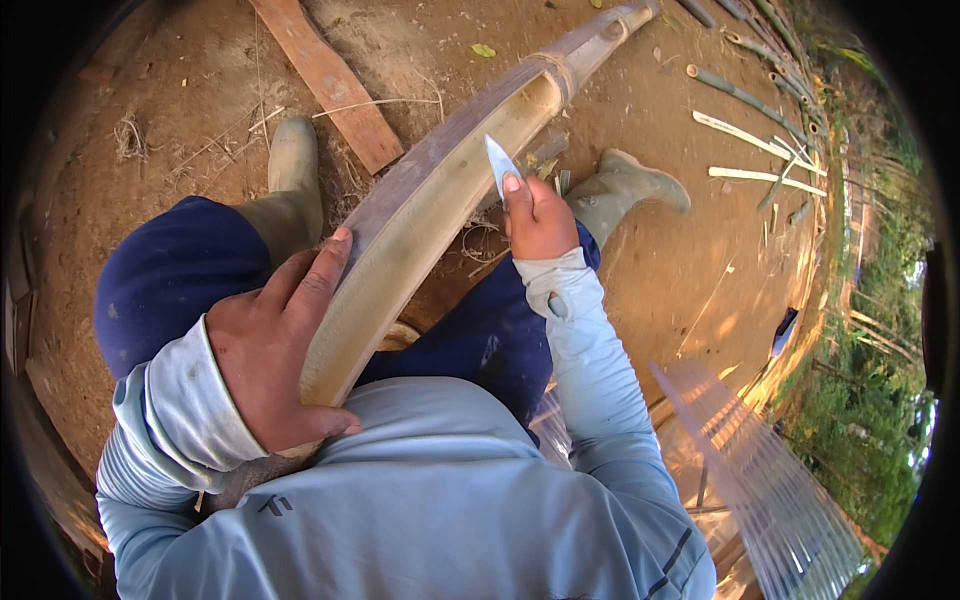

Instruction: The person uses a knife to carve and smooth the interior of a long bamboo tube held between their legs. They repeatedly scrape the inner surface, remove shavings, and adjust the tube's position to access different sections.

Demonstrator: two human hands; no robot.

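Note:
A long bamboo pole (408, 232), split open along its length, runs from my lap away to the upper right. Its pale hollow side faces up, and a ring-like node (553, 76) crosses it near the far end. My left hand (262, 352) grips the near end, fingers along the left edge and thumb bent round the bottom end. In my right hand (542, 225) is a knife (500, 163), its short pointed blade tilted up beside the pole's right edge. The fist hides its handle. Whether the blade touches the bamboo I cannot tell.
My boots (293, 160) stand either side of the pole on brown dirt. A reddish wooden plank (335, 85) lies at the far left. Several bamboo poles (740, 95) and pale strips (765, 180) lie at the far right. A clear corrugated sheet (765, 490) stands at the near right.

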